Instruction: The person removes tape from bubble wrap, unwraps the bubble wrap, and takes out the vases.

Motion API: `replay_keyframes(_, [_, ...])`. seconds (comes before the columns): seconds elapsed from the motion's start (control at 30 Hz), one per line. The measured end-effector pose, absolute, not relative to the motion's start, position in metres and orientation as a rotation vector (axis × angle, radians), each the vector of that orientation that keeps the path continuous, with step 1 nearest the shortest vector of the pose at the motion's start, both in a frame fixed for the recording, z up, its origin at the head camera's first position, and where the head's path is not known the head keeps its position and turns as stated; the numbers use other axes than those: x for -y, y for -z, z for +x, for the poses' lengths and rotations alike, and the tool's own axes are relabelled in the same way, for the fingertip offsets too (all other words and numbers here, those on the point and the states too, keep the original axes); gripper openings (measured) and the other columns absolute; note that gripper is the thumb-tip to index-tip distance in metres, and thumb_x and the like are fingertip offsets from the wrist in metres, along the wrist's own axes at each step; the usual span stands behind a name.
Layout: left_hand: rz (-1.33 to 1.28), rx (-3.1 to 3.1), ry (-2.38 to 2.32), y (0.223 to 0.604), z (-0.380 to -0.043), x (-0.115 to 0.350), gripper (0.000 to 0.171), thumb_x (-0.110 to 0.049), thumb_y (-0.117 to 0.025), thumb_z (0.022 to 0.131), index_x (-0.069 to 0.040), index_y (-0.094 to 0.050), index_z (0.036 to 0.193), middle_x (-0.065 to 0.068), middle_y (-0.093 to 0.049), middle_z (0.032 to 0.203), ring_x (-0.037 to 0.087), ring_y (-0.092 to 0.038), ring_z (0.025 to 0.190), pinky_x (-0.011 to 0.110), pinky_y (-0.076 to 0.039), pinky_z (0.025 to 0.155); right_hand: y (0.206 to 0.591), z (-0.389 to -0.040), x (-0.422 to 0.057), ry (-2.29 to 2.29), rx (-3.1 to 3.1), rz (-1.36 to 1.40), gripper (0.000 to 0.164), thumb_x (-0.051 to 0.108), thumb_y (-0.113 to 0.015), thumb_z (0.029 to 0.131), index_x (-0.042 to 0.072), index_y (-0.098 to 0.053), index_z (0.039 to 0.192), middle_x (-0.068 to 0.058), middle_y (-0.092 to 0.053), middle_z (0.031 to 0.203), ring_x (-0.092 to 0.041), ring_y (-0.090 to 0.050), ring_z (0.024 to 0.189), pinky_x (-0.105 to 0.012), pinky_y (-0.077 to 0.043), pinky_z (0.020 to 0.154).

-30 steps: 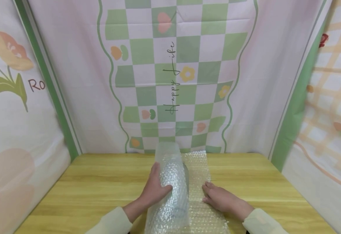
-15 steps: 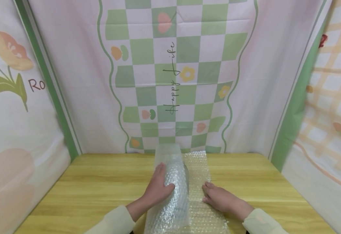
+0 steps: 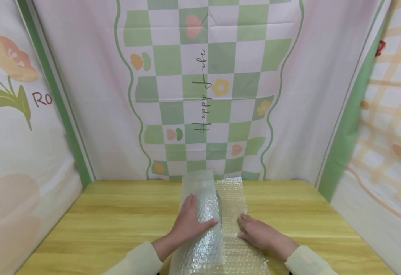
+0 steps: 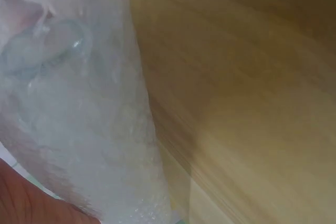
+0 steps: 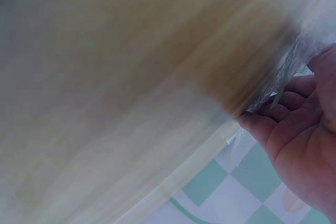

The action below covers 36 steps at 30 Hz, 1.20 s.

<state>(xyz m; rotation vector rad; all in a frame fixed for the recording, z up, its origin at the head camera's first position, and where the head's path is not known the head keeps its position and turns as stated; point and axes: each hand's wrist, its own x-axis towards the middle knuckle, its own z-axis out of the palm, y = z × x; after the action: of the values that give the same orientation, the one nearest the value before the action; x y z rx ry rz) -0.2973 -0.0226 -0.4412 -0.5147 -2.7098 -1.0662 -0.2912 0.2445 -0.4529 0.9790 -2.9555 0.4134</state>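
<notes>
Seemingly wrapping a clear, glass-like object (image 3: pixel 219 208) in bubble wrap (image 3: pixel 232 214), and looking, as a judgement, about midway through. Lying on the counter (image 3: pixel 289 206) between both hands, mostly hiding beneath a layer folded across from the left, and showing only a smooth curved edge just right of the fold in the head view. Having the top covered, then, but leaving a flap spread flat on the right, probably needing to be brought up and over, with no tape or other fastening showing. Running front to back along the long axis, going by the visible edge and the shape of the fold, and pointing one end toward the patterned curtain (image 3: pixel 221 61). Showing a round rim (image 4: pixel 44 45) through the film in the left wrist view, apparently at the nearer end, though being too blurred for certainty. Resting the left hand (image 3: pixel 190 225) on the folded layer, with fingers straight and thumb wide apart, pressing rather than gripping. Holding the flap near its right edge with the right hand (image 3: pixel 257 231), curling the fingers narrowly about the film in the right wrist view, without revealing how firmly.
</notes>
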Motion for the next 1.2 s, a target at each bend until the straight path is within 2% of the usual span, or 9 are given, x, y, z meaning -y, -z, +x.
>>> replay_keyframes(0.17, [-0.517, 2.716, 1.072, 0.441, -0.296, 0.02, 0.124, -0.07, -0.071, 0.07, 0.01, -0.019, 0.149, 0.028, -0.016, 0.156, 0.041, -0.015, 0.143, 0.054, -0.023, 0.113, 0.454, -0.292, -0.245, -0.404, 2.95, 0.984, 0.053, 0.022, -0.058, 0.096, -0.02, -0.049, 0.127, -0.042, -0.041, 0.134, -0.053, -0.041, 0.124, -0.06, -0.036, 0.103])
replay_keyframes(0.3, [-0.523, 2.716, 1.057, 0.441, -0.295, 0.02, 0.126, -0.069, -0.073, 0.068, 0.01, -0.018, 0.149, 0.029, -0.016, 0.155, 0.041, -0.016, 0.143, 0.053, -0.024, 0.113, 0.455, -0.293, -0.245, -0.395, 2.939, 0.98, 0.052, 0.021, -0.059, 0.096, -0.02, -0.049, 0.127, -0.042, -0.041, 0.133, -0.053, -0.042, 0.124, -0.06, -0.036, 0.103])
replay_keyframes(0.63, [-0.522, 2.704, 1.06, 0.442, -0.296, 0.019, 0.124, -0.065, -0.075, 0.07, 0.011, -0.018, 0.149, 0.03, -0.017, 0.154, 0.042, -0.018, 0.142, 0.052, -0.025, 0.113, 0.456, -0.293, -0.245, -0.404, 2.946, 0.969, 0.053, 0.022, -0.06, 0.096, -0.019, -0.049, 0.127, -0.042, -0.041, 0.133, -0.053, -0.041, 0.125, -0.06, -0.036, 0.103])
replay_keyframes(1.2, [-0.516, 2.614, 1.259, 0.433, -0.296, 0.034, 0.111, -0.047, -0.077, 0.075, 0.011, -0.019, 0.149, 0.03, -0.019, 0.154, 0.042, -0.021, 0.141, 0.051, -0.022, 0.115, 0.456, -0.293, -0.245, -0.401, 2.964, 0.964, 0.053, 0.022, -0.059, 0.096, -0.02, -0.048, 0.128, -0.042, -0.04, 0.135, -0.053, -0.04, 0.126, -0.059, -0.035, 0.104])
